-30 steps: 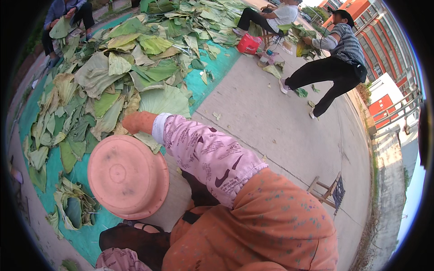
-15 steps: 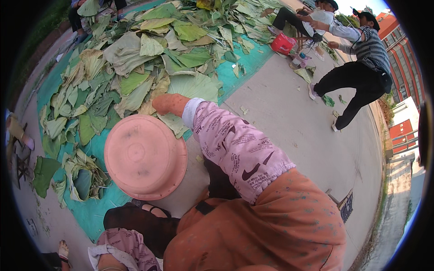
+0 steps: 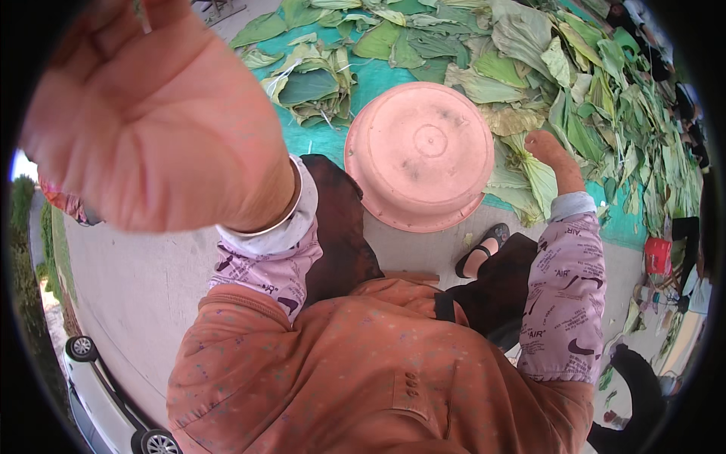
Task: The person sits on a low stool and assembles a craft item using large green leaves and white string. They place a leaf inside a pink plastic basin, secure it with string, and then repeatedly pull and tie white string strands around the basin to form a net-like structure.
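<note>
The left hand (image 3: 151, 113) is now raised very close to the camera and fills the upper left of the view; half a second ago it was not in the picture at all. Its palm faces the lens and the fingers are loosely spread, so it is open. A thin green shred shows at the fingertips near the top edge, but I cannot tell if the hand pinches it. A light bangle (image 3: 276, 219) sits on the wrist, above the pink printed sleeve (image 3: 265, 268).

In the middle, the pink basin (image 3: 418, 155) lies upside down, partly on the teal sheet (image 3: 333, 140) and partly on the concrete ground (image 3: 136, 280). Earlier it was at the lower left of the view; now it is at the upper centre, because the head has turned. Behind it lies a bundle of folded leaves (image 3: 314, 83).

To the right, the right hand (image 3: 550, 147) reaches down onto a green leaf bundle (image 3: 533, 178) just beside the basin. Its fingers are turned away and hidden, so I cannot tell how far it is closed or if it grips the leaves. A sandalled foot (image 3: 482, 253) shows under the basin's edge.

The far right rim is dark and bent; a red container (image 3: 657, 255) is there, with blurred things around it.
</note>
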### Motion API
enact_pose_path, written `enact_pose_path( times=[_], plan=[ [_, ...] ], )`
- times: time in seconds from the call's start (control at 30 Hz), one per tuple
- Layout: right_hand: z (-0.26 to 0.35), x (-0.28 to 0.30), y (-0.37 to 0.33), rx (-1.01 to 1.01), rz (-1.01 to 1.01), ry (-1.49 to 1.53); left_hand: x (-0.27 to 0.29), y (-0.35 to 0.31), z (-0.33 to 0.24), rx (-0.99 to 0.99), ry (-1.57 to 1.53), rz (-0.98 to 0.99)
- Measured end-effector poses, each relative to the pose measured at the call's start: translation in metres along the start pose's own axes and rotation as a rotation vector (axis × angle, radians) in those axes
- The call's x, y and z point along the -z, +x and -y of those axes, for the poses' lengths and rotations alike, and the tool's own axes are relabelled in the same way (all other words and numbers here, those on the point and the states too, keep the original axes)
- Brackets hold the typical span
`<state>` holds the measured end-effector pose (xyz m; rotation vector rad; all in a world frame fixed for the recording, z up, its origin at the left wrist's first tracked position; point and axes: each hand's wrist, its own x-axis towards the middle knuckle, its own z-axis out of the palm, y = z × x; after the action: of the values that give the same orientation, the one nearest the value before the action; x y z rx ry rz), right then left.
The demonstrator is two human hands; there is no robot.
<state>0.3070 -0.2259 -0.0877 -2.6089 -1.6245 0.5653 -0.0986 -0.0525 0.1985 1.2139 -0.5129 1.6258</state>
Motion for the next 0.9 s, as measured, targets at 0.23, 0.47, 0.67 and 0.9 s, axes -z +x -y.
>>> enact_pose_path(
  times=[0.23, 0.47, 0.67, 0.9],
  plan=[
    [-0.024, -0.014, 0.015, -0.024, 0.020, 0.342, 0.246, -0.190, -0.006, 0.845, 0.850, -0.526],
    [-0.063, -0.028, 0.002, -0.133, 0.210, 0.327, 0.363, -0.395, -0.173, 1.193, 1.376, -1.107],
    [-0.026, -0.012, 0.000, -0.183, 0.258, 0.338, 0.352, -0.469, -0.183, 1.376, 1.745, -0.742],
    [0.001, -0.005, 0.001, -0.200, 0.239, 0.343, 0.365, -0.478, -0.140, 1.479, 1.937, -0.391]
  ],
)
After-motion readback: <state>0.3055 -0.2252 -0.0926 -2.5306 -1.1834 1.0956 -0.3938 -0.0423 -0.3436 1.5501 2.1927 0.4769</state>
